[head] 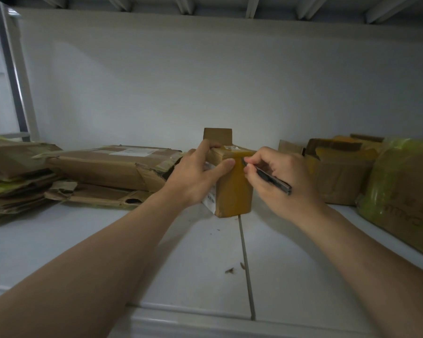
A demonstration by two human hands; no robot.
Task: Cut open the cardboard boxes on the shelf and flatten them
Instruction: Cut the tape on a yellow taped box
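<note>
Small box: stands upright on the shelf, long axis vertical.
Left hand: grips its top.
Right hand: clasps knife, tip toward the box.

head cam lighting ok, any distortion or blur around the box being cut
Head view: dim, brightest patch on the wall behind the small box; wide-angle lens bows the shelf front edge; left hand, right hand and knife fairly sharp, top corners dark.
</note>
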